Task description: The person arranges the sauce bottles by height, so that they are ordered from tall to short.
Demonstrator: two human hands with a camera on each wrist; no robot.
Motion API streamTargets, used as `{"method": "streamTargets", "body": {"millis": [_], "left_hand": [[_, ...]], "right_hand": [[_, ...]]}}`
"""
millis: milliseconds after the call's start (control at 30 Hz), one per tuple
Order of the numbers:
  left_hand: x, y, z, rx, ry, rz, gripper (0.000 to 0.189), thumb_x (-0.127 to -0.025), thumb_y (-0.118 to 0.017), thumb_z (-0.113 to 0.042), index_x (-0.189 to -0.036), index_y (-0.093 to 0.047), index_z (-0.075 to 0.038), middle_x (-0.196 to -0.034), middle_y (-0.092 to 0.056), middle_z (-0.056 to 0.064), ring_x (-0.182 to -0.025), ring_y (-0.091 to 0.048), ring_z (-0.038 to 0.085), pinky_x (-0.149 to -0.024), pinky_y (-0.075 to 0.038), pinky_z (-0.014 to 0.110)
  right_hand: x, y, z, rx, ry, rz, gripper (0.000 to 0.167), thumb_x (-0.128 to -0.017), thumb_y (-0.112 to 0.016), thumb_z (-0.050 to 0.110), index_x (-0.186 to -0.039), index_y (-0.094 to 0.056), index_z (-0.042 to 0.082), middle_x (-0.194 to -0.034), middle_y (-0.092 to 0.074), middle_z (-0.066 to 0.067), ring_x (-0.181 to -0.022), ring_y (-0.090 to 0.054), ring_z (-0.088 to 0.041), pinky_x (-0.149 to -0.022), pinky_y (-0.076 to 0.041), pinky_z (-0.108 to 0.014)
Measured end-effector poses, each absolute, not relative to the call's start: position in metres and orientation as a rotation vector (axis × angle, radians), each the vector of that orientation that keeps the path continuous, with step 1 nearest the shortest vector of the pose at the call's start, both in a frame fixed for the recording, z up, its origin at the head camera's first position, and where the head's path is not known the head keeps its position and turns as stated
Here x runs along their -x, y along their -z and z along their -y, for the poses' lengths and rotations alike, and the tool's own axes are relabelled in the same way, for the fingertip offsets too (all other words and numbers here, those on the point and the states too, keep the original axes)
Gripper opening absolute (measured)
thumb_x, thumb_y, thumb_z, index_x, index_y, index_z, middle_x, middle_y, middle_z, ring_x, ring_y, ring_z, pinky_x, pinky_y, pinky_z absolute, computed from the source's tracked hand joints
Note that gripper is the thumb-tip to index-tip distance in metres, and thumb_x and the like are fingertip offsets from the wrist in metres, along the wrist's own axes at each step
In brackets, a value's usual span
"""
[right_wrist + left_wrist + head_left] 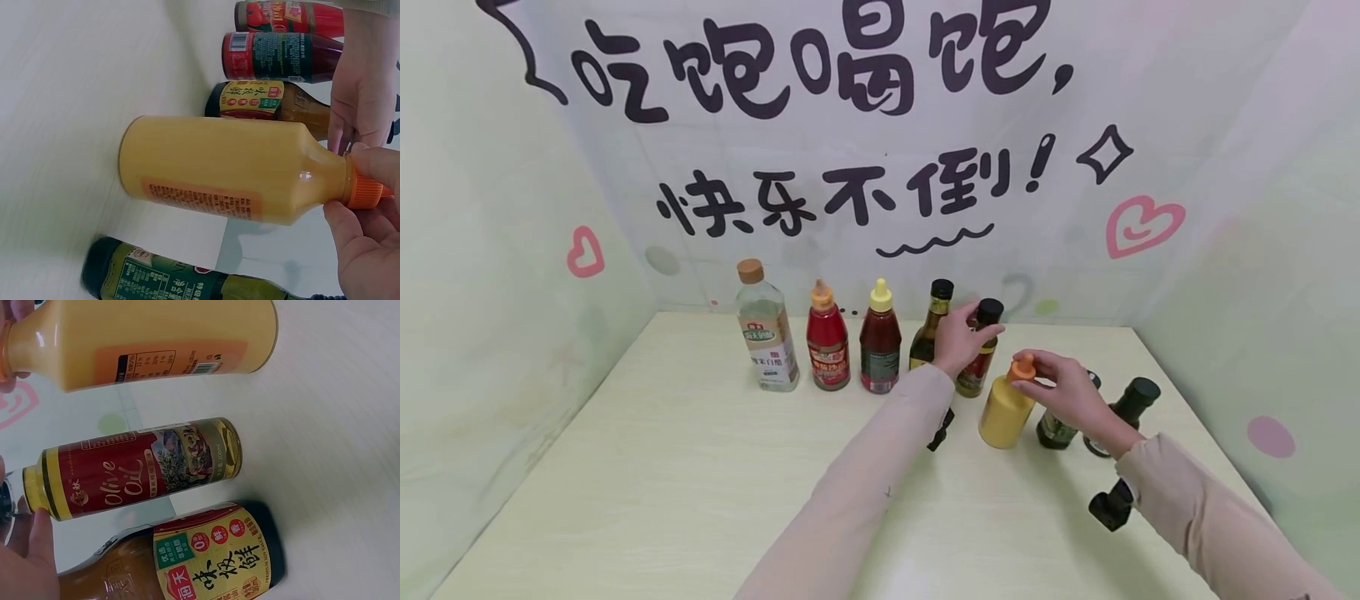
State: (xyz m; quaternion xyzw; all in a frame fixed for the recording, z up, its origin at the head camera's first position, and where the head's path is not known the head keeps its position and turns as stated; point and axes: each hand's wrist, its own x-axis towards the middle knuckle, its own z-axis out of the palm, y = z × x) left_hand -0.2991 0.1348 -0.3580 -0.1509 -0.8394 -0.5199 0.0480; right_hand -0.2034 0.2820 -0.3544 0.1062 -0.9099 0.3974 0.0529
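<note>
My left hand (957, 340) is at the neck of the olive oil bottle (137, 467), its fingers around the clear part under the black cap. This bottle stands upright, with a red label. To its left is a soy sauce bottle (215, 556) with a yellow label, partly behind my left hand in the head view. My right hand (1066, 387) pinches the orange cap (365, 189) of a yellow squeeze bottle (219, 169). That bottle tilts slightly, in front and to the right of the olive oil, its base close over the table.
Farther left along the back stand a clear vinegar bottle (769, 346), a red sauce bottle (828, 348) and a dark red bottle with yellow cap (880, 350). Beside my right hand are a green bottle (1057, 428) and a dark-capped bottle (1137, 398). Fabric walls enclose the table (647, 467).
</note>
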Motion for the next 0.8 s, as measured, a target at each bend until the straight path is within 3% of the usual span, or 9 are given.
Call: {"method": "streamTargets", "body": {"millis": [333, 800], "left_hand": [[0.298, 0.358, -0.133, 0.441, 1.633, 2.583, 0.054, -0.079, -0.066, -0.032, -0.127, -0.05, -0.013, -0.112, -0.06, 0.002, -0.098, -0.055, 0.013, -0.084, -0.044, 0.026], [0.297, 0.357, -0.133, 0.427, 1.675, 2.596, 0.054, -0.079, -0.066, -0.033, -0.127, -0.05, -0.012, -0.111, -0.06, 0.003, -0.099, -0.054, 0.014, -0.085, -0.043, 0.028]], "right_hand": [[0.204, 0.353, -0.283, -0.286, -1.224, 2.772, 0.042, -0.082, -0.063, 0.018, -0.117, -0.052, -0.002, -0.112, -0.055, -0.022, -0.104, -0.052, -0.036, -0.078, -0.047, -0.039], [0.198, 0.345, -0.281, -0.241, -1.238, 2.776, 0.041, -0.081, -0.065, 0.014, -0.116, -0.053, -0.004, -0.111, -0.056, -0.024, -0.103, -0.053, -0.037, -0.077, -0.047, -0.039]]}}
